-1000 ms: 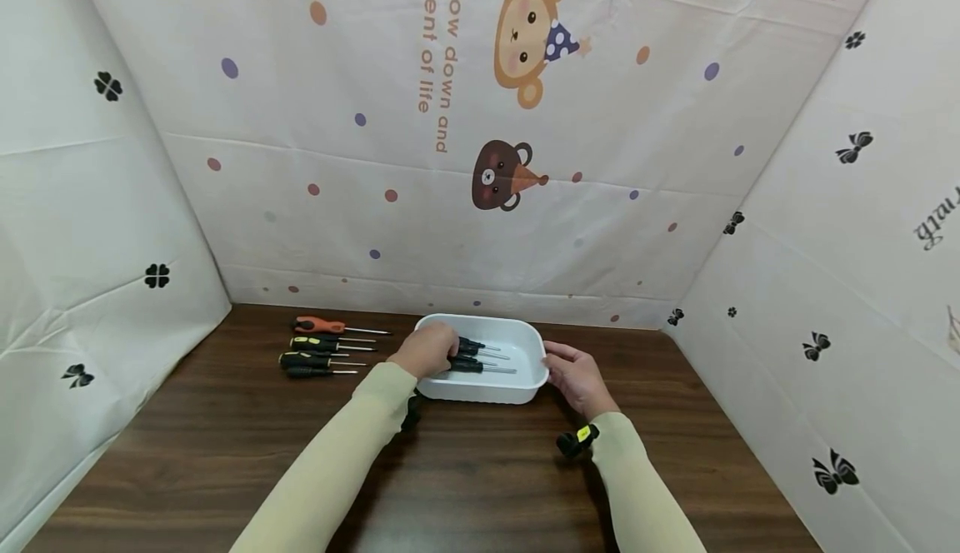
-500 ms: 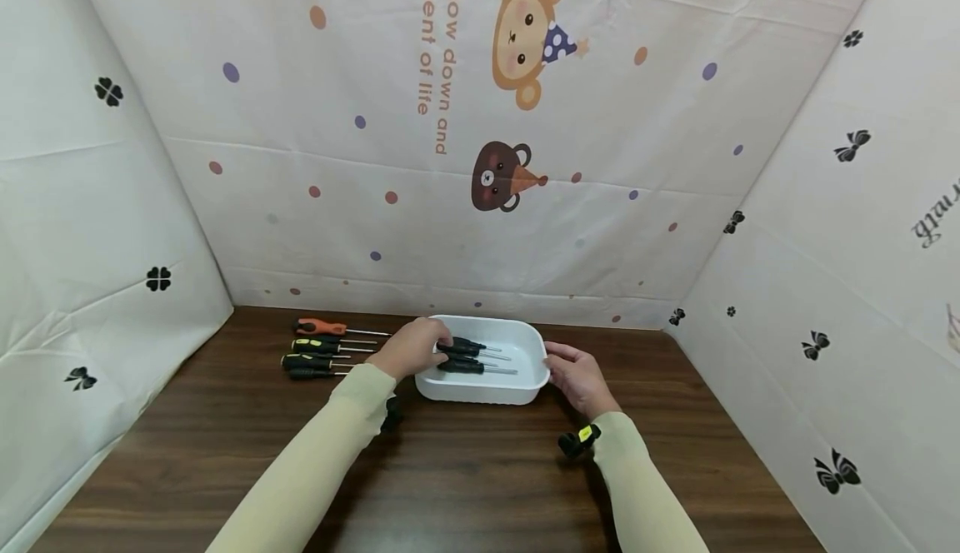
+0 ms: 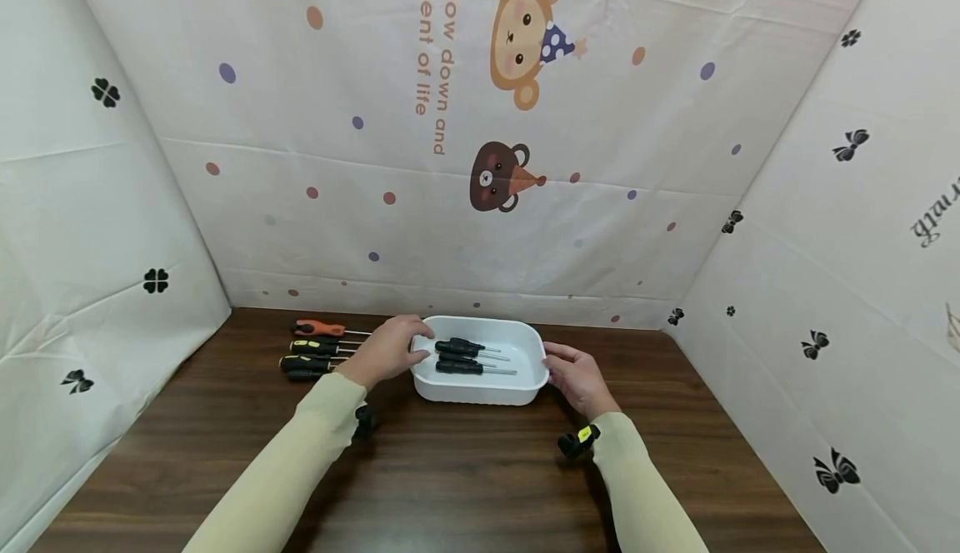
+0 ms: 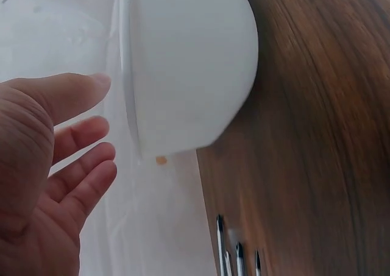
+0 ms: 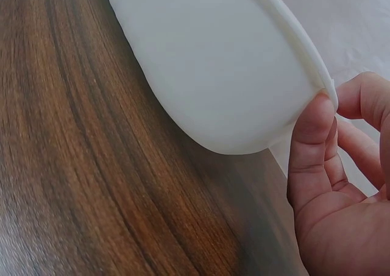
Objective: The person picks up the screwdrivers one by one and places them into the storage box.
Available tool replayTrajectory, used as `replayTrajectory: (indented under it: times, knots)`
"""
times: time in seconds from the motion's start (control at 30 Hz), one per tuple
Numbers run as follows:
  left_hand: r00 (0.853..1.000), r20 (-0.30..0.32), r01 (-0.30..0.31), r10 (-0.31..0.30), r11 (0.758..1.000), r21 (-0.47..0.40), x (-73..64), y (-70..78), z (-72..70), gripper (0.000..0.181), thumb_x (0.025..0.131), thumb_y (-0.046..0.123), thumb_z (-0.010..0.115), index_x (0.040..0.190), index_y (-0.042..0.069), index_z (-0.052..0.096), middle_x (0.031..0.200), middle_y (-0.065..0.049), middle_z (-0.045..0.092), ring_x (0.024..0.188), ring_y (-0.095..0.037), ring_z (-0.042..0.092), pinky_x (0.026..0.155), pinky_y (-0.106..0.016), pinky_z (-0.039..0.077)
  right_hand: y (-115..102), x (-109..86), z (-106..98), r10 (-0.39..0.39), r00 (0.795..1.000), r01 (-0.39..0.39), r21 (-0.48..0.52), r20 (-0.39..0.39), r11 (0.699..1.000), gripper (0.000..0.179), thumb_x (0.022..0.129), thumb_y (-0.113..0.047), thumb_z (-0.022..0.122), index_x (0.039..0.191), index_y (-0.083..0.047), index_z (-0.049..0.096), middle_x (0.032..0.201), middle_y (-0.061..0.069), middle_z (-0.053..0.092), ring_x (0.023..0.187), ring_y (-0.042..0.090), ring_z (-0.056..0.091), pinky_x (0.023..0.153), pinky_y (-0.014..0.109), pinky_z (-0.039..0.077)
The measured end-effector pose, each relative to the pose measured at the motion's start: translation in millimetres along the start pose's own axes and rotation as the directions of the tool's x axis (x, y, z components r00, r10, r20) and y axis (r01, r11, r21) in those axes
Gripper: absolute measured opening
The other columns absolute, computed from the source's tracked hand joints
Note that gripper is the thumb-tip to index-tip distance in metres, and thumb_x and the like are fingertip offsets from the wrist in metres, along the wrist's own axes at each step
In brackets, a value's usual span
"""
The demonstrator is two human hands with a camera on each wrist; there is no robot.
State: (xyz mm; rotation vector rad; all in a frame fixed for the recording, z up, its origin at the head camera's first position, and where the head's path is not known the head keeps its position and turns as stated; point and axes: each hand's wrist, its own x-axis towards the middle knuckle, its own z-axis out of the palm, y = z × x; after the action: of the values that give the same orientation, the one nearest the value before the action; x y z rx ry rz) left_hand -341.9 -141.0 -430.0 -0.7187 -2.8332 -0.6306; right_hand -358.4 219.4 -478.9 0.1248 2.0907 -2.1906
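A white plastic tray [image 3: 474, 393] rests on the table, with several black-handled screwdrivers [image 3: 460, 367] lying in it, shafts pointing right. Just past the tray's left end is my left hand [image 3: 388, 351], its fingers loosely bent and nothing between them. In the left wrist view, a gap shows between the thumb [image 4: 73, 94] and the tray wall [image 4: 192, 63]. My right hand [image 3: 577, 378] holds the opposite end; the right wrist view shows thumb and forefinger pinching the rim [image 5: 298, 38].
Left of the tray, an orange-handled screwdriver [image 3: 321, 327] lies with several black and yellow ones [image 3: 311, 346], their shafts partly hidden behind the left hand. A white printed cloth [image 3: 345, 228] rises at the table's back edge, with more cloth at both sides.
My left hand has let go of the screwdrivers in the tray and moved left, out past the tray's left rim. The right hand has stayed on the right end.
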Motion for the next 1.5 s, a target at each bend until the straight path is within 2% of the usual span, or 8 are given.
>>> replayTrajectory:
  times: [0.23,0.37,0.57,0.87,1.13,1.3,1.5]
  knots:
    - [0.998,-0.061,-0.005,0.005,1.000,0.005,-14.5,-12.4,-6.3,0.029,0.094,0.016,0.076,0.121,0.008,0.074,0.119,-0.007,0.070,0.116,-0.027,0.065,0.100,-0.048,0.054,-0.6,-0.3,-0.4,0.011,1.000,-0.011,-0.002,-0.004,1.000,0.046,0.096,0.001,0.066,0.140,0.006,0.058,0.126,0.021,0.070,0.075,0.010,0.068,0.069,0.022,0.059]
    - [0.997,-0.076,-0.007,0.007,1.000,0.002,-21.1,-19.4,-7.7,0.028,0.094,0.016,0.076,0.120,0.008,0.074,0.118,-0.007,0.071,0.114,-0.028,0.066,0.099,-0.048,0.055,-0.7,-1.1,-0.3,0.014,1.000,-0.014,0.003,-0.009,1.000,0.045,0.095,0.001,0.065,0.140,0.006,0.058,0.127,0.022,0.070,0.078,0.012,0.069,0.069,0.023,0.059]
    - [0.996,-0.085,0.004,0.000,0.999,0.047,-34.0,-29.2,-3.8,0.029,0.093,0.018,0.077,0.121,0.010,0.074,0.118,-0.007,0.071,0.113,-0.027,0.066,0.099,-0.048,0.055,0.7,-2.6,1.0,0.012,1.000,-0.012,-0.001,-0.007,1.000,0.044,0.096,0.001,0.065,0.139,0.006,0.058,0.127,0.022,0.069,0.081,0.013,0.069,0.070,0.024,0.059]
    - [0.992,-0.127,0.025,-0.017,0.998,0.066,-58.3,-38.2,-1.3,0.032,0.091,0.017,0.079,0.120,0.008,0.073,0.115,-0.010,0.069,0.105,-0.028,0.066,0.093,-0.049,0.056,2.2,-1.9,3.3,-0.009,1.000,0.009,0.007,-0.013,1.000,0.044,0.095,0.002,0.065,0.138,0.007,0.059,0.126,0.022,0.070,0.085,0.015,0.070,0.071,0.025,0.060]
    - [0.987,-0.160,0.032,-0.020,0.997,0.071,-71.0,-51.6,-2.0,0.032,0.089,0.017,0.080,0.119,0.007,0.074,0.115,-0.008,0.069,0.110,-0.029,0.067,0.096,-0.051,0.055,2.8,-0.4,2.1,-0.019,1.000,0.019,-0.001,-0.011,1.000,0.044,0.094,0.003,0.065,0.138,0.007,0.059,0.122,0.021,0.072,0.082,0.014,0.070,0.069,0.024,0.059]
    - [0.980,-0.192,0.068,-0.054,0.996,0.063,-78.9,-61.9,-0.9,0.032,0.088,0.015,0.081,0.119,0.006,0.074,0.112,-0.009,0.070,0.104,-0.030,0.067,0.093,-0.052,0.056,1.7,-0.7,1.2,-0.015,1.000,0.015,-0.004,-0.014,1.000,0.044,0.094,0.002,0.066,0.138,0.007,0.059,0.124,0.021,0.071,0.082,0.014,0.070,0.070,0.024,0.060]
    - [0.975,-0.190,0.132,-0.117,0.989,0.068,-87.3,-73.3,-6.9,0.034,0.089,0.014,0.079,0.121,0.005,0.072,0.118,-0.016,0.069,0.111,-0.038,0.065,0.096,-0.057,0.053,2.0,0.8,-0.4,-0.011,1.000,0.011,-0.013,-0.023,1.000,0.044,0.095,0.001,0.067,0.138,0.005,0.060,0.125,0.021,0.070,0.083,0.015,0.070,0.071,0.024,0.060]
